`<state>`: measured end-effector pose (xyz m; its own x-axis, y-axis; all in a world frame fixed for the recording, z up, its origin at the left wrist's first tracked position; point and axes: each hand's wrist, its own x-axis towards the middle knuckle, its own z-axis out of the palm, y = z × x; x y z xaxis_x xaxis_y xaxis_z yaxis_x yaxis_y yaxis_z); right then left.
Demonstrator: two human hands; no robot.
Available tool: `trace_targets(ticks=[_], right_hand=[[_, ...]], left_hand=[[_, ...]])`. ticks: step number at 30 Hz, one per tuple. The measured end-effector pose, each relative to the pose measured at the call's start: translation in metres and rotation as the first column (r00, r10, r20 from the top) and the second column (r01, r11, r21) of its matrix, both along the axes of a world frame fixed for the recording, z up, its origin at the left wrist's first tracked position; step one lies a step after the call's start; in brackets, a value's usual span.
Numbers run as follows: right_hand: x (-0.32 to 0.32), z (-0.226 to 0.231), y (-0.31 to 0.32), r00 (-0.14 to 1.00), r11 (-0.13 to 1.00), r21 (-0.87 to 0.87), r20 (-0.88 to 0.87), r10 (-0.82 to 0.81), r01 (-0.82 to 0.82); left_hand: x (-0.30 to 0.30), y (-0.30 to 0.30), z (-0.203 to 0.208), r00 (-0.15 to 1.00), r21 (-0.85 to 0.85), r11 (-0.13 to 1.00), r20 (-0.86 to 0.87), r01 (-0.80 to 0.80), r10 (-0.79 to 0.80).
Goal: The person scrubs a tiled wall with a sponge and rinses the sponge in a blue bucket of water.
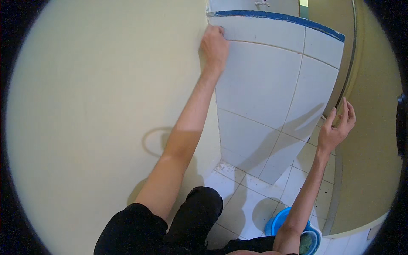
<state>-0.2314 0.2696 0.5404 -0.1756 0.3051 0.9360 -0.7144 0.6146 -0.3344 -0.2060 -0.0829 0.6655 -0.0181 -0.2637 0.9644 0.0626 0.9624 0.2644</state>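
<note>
Wall (85, 106): plain cream, smooth, filling the left side; soft shadows of the arm fall across it, with a ring-shaped one beside the left forearm.
Partition (255, 80): stands upright from the floor, its left edge meeting the wall; faced in large, glossy white tiles with a faint blue cast. Thin brownish grout lines part the tiles, darker in places. The top edge carries a blue strip, its paint worn and chipped near the left corner. A shadow of the right arm slants over the lower right tiles.
Floor (255, 191): white square tiles, darker joints, small dark specks toward the right; pale flaky debris in the corner by the wall and the partition's foot.
Bucket (268, 228): bright blue, on the floor near the right forearm, which hides part of it.
Right grip (338, 129): open, fingers spread and raised, just beyond the partition's right edge, holding nothing visible.
Left grip (214, 46): curled closed at the partition's upper left corner, just below the blue strip; whether anything is inside cannot be told.
Tap (262, 4): small, pale, behind the top edge.
</note>
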Motion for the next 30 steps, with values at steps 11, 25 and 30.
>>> trace_targets(ticks=[11,25,30], right_hand=[[0.003,-0.001,-0.003,0.999,0.999,0.026,-0.034,-0.022,0.023],[0.013,0.011,-0.006,0.999,1.000,-0.007,-0.043,0.006,-0.006],[0.014,0.011,-0.002,0.999,1.000,0.005,-0.043,-0.013,0.013]], left_hand=[[-0.009,-0.007,-0.004,0.998,-0.291,0.956,-0.033,0.034,-0.046],[-0.014,-0.019,-0.007,0.999,-0.291,0.957,-0.035,0.015,-0.026],[-0.014,-0.025,0.004,0.999,-0.310,0.950,-0.040,-0.035,0.023]])
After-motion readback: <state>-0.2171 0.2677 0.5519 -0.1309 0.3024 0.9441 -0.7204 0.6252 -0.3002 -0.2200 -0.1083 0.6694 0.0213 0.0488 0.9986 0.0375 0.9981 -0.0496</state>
